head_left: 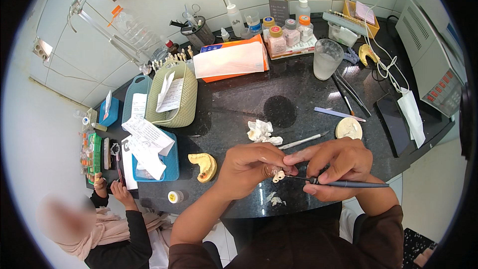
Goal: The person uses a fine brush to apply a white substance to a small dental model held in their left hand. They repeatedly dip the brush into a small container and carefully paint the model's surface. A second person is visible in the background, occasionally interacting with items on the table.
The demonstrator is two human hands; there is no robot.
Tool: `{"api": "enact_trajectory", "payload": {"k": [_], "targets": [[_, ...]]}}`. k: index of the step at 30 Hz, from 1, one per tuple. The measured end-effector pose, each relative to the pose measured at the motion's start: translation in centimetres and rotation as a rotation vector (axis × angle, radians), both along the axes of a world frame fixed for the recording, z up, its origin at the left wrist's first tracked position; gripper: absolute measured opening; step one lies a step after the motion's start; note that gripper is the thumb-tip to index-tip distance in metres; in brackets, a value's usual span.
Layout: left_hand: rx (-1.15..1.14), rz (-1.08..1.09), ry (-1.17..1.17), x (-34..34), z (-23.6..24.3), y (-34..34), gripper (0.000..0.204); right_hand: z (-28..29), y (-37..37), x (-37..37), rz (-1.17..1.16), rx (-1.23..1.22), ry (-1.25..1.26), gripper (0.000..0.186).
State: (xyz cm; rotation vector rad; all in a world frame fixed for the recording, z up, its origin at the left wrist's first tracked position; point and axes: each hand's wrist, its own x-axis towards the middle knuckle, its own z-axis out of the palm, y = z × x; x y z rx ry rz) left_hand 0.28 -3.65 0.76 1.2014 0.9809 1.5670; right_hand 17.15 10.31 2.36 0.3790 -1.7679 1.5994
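My left hand [245, 167] pinches a small ivory-coloured dental piece [278, 176], like a crown or short bridge with round hollows. My right hand [341, 164] grips a thin brush-like tool with a dark grey handle [366, 184]; its slim dark shaft points left, and its tip meets or nearly meets the piece. Both hands are close together over the front of the black counter. Just beyond them lie a crumpled white tissue [261, 132], a silver pen-shaped tool [303, 140] and a round cream dish [349, 128]. A yellow dental cast [203, 167] sits left of my left forearm.
Baskets with papers [174, 104] and a blue tray [172, 162] stand left. Powder jars [277, 40], a cloudy glass [327, 60] and an orange pack [231, 60] line the back. Right are a phone [393, 122] and a grey machine [433, 55]. A co-worker's hands [122, 194] are at the left.
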Motion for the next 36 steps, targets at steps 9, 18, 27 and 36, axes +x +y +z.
{"api": "enact_trajectory", "payload": {"k": [9, 18, 27, 36], "targets": [[0.017, 0.01, 0.038, -0.08, 0.12, 0.05, 0.015, 0.17, 0.1, 0.02, 0.008, 0.024, -0.017, 0.037], [0.02, 0.016, 0.06, -0.16, -0.02, 0.04, 0.014, 0.14, 0.11, 0.01, 0.007, 0.029, -0.014, 0.037], [0.006, 0.004, 0.04, -0.16, 0.03, -0.01, 0.017, 0.19, 0.13, 0.09, 0.011, 0.03, -0.011, 0.038], [0.019, -0.003, 0.047, -0.22, 0.11, 0.04, 0.017, 0.15, -0.19, -0.39, -0.055, 0.034, 0.047, 0.029]]}}
